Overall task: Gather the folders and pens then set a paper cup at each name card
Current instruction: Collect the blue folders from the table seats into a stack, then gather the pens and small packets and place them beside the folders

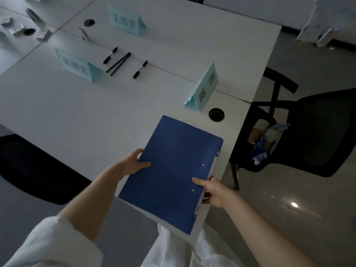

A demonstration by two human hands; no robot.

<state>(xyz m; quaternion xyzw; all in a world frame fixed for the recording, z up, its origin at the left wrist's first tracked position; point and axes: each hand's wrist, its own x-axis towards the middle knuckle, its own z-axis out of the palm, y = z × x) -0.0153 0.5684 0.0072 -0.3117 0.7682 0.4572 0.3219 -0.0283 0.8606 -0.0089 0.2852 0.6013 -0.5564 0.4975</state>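
Note:
A stack of blue folders (173, 168) hangs over the near right corner of the white table (77, 116). My left hand (133, 162) grips its left edge with the thumb on top. My right hand (212, 189) holds the spine side, thumb on the cover. Several black pens (118, 63) lie in the middle of the table. Three pale green name cards stand around them: one at the left (77, 67), one at the back (125, 21), one at the right (204, 89). Stacked paper cups (258, 131) lie on the black chair seat at the right.
A black mesh chair (312, 132) stands just off the table's right end, with blue wrappers beside the cups. Round cable holes (216, 114) sit in the tabletop. Another dark chair (34, 166) is at the left. Small items lie at the far left (28, 26).

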